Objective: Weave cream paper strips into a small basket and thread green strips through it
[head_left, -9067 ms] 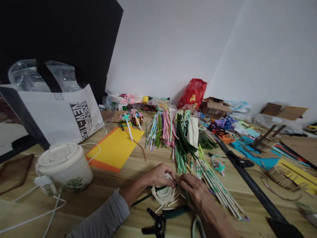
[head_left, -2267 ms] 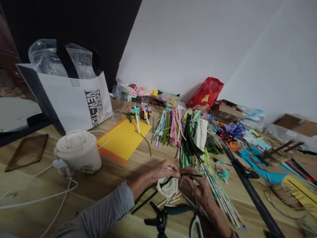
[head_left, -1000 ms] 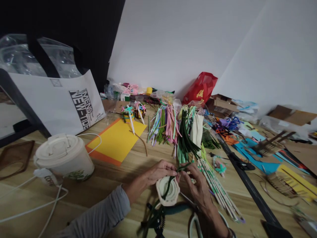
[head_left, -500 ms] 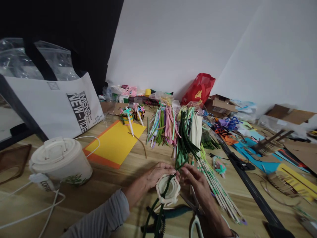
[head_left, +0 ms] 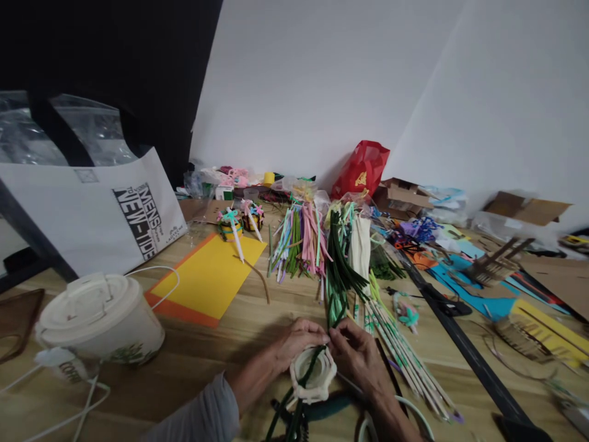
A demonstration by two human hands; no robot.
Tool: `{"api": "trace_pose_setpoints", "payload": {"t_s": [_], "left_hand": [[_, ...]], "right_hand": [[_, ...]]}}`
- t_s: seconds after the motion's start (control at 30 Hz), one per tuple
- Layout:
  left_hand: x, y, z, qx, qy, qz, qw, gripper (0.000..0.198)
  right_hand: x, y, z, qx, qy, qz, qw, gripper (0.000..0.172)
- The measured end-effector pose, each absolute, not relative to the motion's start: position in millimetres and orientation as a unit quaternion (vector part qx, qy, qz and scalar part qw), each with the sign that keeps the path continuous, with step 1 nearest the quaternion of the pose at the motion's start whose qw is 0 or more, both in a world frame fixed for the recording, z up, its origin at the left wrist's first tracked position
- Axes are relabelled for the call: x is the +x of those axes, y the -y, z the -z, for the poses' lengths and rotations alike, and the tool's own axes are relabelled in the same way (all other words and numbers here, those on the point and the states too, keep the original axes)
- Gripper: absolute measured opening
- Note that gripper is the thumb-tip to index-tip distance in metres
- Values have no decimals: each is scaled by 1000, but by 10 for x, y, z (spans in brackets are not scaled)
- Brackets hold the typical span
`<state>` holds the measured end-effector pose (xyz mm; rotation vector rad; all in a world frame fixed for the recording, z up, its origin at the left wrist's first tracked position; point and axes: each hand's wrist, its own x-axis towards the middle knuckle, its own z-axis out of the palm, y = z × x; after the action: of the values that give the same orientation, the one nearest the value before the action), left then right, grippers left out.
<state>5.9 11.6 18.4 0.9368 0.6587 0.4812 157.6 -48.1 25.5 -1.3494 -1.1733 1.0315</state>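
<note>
A small cream woven ring-shaped piece [head_left: 313,372] is pinched at its upper left by my left hand [head_left: 299,345], fingers closed on it. Dark green pipe cleaners [head_left: 294,414] run across and below the piece. My right hand [head_left: 361,356] is closed at the piece's upper right, its fingertips pinching a green stem that rises between both hands. The two hands' fingertips nearly meet. Beneath the piece lie dark-handled pliers [head_left: 326,407], partly hidden by it and by my right wrist.
Bundles of coloured pipe cleaners [head_left: 313,236] lie ahead, with striped sticks [head_left: 409,362] to the right. At left are a white lidded container [head_left: 101,319], yellow paper [head_left: 211,276] and a white bag [head_left: 92,209]. A black strip [head_left: 469,350] crosses the right side.
The view has tilted up and shifted a little, so things sit lower and further left. My right hand has come closer to my left fingertips, and the cream piece is tilted slightly differently.
</note>
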Motion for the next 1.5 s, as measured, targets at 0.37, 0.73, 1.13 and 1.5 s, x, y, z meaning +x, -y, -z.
{"api": "trace_pose_setpoints", "payload": {"t_s": [0.37, 0.73, 1.13, 1.5], "left_hand": [[82, -90, -206, 514, -327, -233, 758, 26], [96, -105, -238, 577, -335, -241, 705, 29], [97, -131, -211, 605, -341, -250, 675, 31], [101, -46, -378, 691, -335, -276, 578, 22]], "right_hand": [[1593, 471, -208, -571, 461, -436, 521, 38], [1568, 508, -381, -587, 478, -380, 531, 38], [1614, 468, -295, -548, 461, -445, 538, 40], [1834, 468, -282, -527, 507, -466, 498, 38]]}}
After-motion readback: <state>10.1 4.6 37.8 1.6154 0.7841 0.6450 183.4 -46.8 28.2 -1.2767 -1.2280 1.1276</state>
